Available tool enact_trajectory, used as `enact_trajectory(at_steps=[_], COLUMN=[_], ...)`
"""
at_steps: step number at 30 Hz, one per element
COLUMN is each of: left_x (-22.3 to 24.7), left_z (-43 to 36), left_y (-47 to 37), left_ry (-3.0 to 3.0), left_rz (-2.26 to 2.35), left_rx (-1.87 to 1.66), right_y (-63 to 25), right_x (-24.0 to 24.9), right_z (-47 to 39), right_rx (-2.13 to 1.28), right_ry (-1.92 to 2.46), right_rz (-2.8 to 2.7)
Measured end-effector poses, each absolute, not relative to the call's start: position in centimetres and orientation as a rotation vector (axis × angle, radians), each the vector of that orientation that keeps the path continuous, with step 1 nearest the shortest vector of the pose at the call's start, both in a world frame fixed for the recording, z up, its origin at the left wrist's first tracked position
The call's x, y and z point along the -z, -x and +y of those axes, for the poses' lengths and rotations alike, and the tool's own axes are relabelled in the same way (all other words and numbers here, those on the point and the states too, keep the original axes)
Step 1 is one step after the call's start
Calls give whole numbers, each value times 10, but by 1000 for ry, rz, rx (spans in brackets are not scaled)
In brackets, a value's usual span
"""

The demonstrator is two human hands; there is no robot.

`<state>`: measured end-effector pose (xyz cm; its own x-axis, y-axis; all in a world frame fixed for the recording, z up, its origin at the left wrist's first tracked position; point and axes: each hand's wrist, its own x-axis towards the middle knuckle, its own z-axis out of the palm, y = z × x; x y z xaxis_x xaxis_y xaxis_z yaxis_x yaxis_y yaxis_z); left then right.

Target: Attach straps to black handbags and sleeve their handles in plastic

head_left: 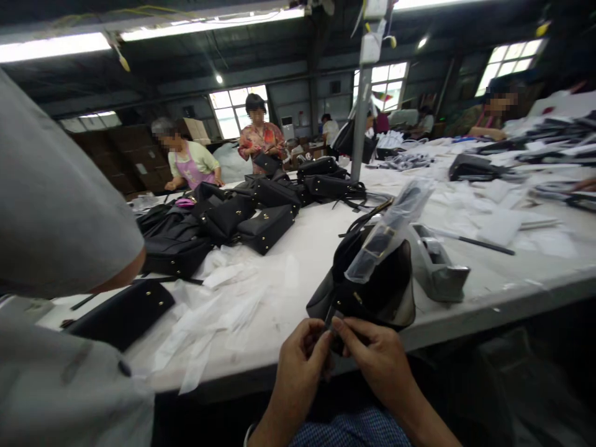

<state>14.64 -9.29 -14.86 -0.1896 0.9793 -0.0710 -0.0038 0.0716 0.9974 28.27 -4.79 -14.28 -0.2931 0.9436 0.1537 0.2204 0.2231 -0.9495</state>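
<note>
My left hand (302,357) and my right hand (372,354) meet at the table's front edge, fingers pinched on a narrow dark strap (330,315). The strap runs up towards a black bag (361,301), which stands open on the table right above my hands. Its light lining shows on the right side. A strap piece with a gold buckle, wrapped in clear plastic (388,233), lies across the bag's opening. What my fingertips cover is hidden.
A grey tape dispenser (440,273) stands right of the bag. Several black bags (265,226) are heaped at the left. White paper sheets (209,329) lie on the white table (284,279). A metal post (361,124) rises beyond. A person's grey sleeve (60,186) fills the left; other people stand behind.
</note>
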Motion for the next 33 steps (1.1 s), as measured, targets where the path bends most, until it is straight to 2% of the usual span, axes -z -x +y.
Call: enact_trajectory(at_steps=[4,9,13,18,23,30,33], left_x=[162,168,172,176,175,176,178], left_z=[-95,-97,-95,-90,-88,-87,-86], left_y=[-146,-142,-146,-148,-145,-144,-144], left_ry=[-1096,-1165,-1103,-1075,-1096,-1063,-1035], left_rz=[1431,1507,1498,1481,1483,1503,1510], left_rx=[-1351,-1400,-1471,-1513,-1523,-1549,-1554], right_y=[-315,-402,-456,-471,-467,-477,-485], right_x=[136,124,115,125,132,112,119], right_z=[-45,11,80,122,130,106,88], right_rx=[-864,-302,-382,-723,-948,-1004,-1045], right_ry=[1003,1513,1691,1730,1619,1444,1449], right_rz=[-1834,-1355,-1352,-1299,-1139,-1020,-990])
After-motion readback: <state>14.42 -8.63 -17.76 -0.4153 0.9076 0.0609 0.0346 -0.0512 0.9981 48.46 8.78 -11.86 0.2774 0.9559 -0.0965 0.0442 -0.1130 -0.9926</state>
